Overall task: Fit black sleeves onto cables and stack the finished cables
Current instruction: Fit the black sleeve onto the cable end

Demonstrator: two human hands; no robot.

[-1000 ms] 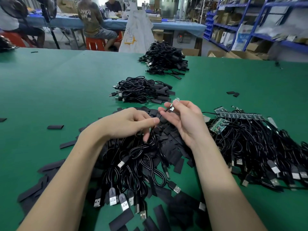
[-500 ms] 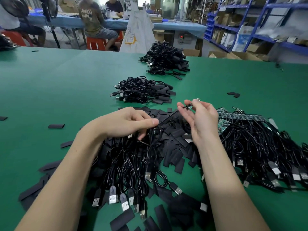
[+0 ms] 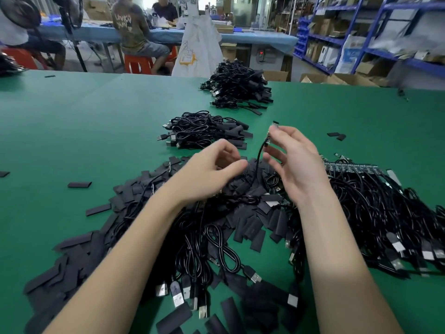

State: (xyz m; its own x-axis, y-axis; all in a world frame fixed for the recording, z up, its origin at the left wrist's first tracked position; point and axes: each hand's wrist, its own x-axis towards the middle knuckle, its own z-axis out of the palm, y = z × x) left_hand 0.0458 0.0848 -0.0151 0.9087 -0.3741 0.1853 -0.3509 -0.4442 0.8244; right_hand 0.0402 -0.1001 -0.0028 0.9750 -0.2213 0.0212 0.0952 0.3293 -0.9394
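We hold one cable (image 3: 258, 162) up in our right hand (image 3: 296, 162), pinched near its small board end between thumb and fingertips (image 3: 274, 133). The cable's long axis runs close to upright, its tail dropping toward six o'clock into the heap of loose black sleeves (image 3: 250, 227) on the green surface (image 3: 96, 121).

Our left hand (image 3: 207, 174) sits at about nine o'clock from that pinched end, near it but not touching. Its grip is half curled, thumb and fingers apart, and we cannot tell whether it holds a sleeve.

Judging from this, the next move needs a sleeve brought up by the left hand, the nearer one to the heap.

Finished cables (image 3: 204, 131) lie stacked at twelve o'clock, with a further stack (image 3: 238, 85) beyond.
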